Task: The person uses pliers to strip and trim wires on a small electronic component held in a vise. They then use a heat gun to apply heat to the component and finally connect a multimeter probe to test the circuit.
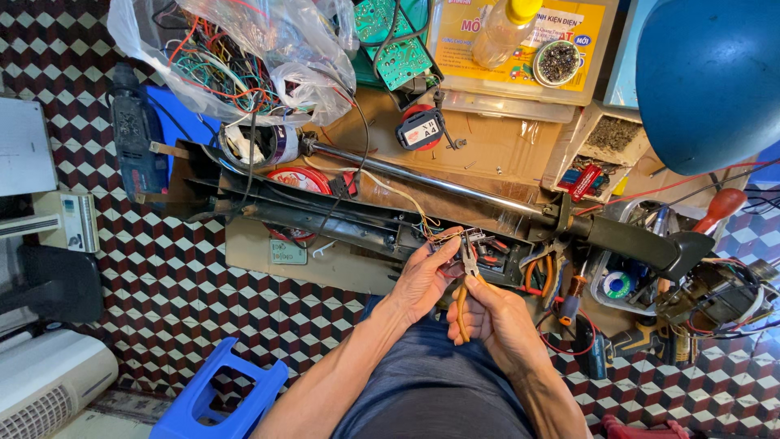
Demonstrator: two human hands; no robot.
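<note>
The right hand (497,319) has its fingers clamped around the orange handles of the pliers (466,280), whose tip points toward 12 o'clock into the open black housing (341,219) of a long appliance, while the left hand (424,276) has its fingers pinched together on the thin wires (445,236) there, it seems to keep them steady for the tool. The housing lies across cardboard (487,146) on a floor (179,284) of red, black and white tiles, with a bag of wires (236,65) at 11 o'clock, a blue stool (215,398) at 7 o'clock and a drill (134,130) at 10 o'clock.
</note>
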